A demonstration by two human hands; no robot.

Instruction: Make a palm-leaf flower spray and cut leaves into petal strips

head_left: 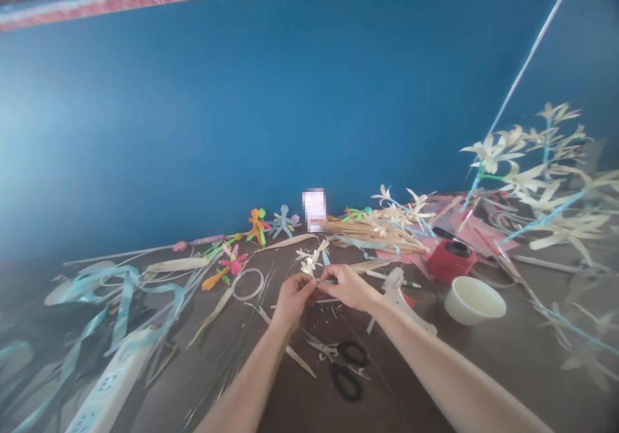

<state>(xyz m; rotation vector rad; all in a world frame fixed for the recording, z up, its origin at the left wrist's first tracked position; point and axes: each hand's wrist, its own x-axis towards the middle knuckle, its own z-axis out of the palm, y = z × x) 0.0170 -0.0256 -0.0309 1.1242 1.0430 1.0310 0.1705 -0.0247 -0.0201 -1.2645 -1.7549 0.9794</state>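
Two bare forearms come up from the bottom edge of the head view, both uncovered as far down as the picture shows, with no sleeve or cuff in sight. The left hand (pixel 293 298) and the right hand (pixel 349 287) are bare too: no glove, ring, watch or band is visible on either wrist or on the fingers. The forearms are slim and smooth, and the nails are too small to make out.

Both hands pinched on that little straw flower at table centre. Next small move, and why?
Probably keep the left hand pinching the stem while the right hand winds on: both meet just under the pale straw flower, which stands up above the fingers, unsupported otherwise.
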